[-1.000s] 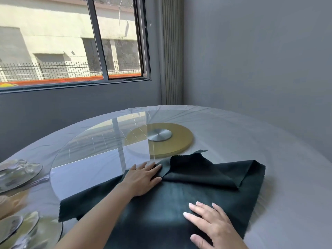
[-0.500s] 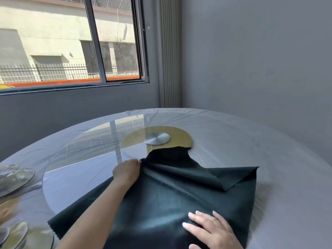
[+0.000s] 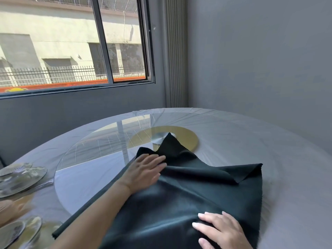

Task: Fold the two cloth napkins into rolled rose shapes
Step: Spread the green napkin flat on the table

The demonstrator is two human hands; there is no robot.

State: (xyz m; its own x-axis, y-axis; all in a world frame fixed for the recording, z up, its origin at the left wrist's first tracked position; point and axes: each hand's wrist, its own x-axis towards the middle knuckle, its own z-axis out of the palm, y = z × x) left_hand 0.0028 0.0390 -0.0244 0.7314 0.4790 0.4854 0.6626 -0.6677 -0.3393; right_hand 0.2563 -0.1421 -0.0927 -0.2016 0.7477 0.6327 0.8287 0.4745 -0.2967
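A dark green cloth napkin (image 3: 194,198) lies spread on the round table in front of me. Its far corner points up over the gold disc, and its right corner is folded over. My left hand (image 3: 145,169) lies flat on the napkin's far left part, fingers straight, pressing the cloth near a bunched fold. At the near edge my right hand (image 3: 221,229) rests with fingers spread on the cloth. Only one napkin is in view.
The table (image 3: 269,141) has a white cloth and a glass turntable (image 3: 89,155) with a gold disc (image 3: 186,137) at its centre. Glass plates (image 3: 21,177) stand at the left edge. A grey wall is close on the right, a window on the left.
My left hand gripped the napkin's folded far corner and pushed it away toward the gold disc, then flattened out on the cloth. The right hand stayed pressing the near part.
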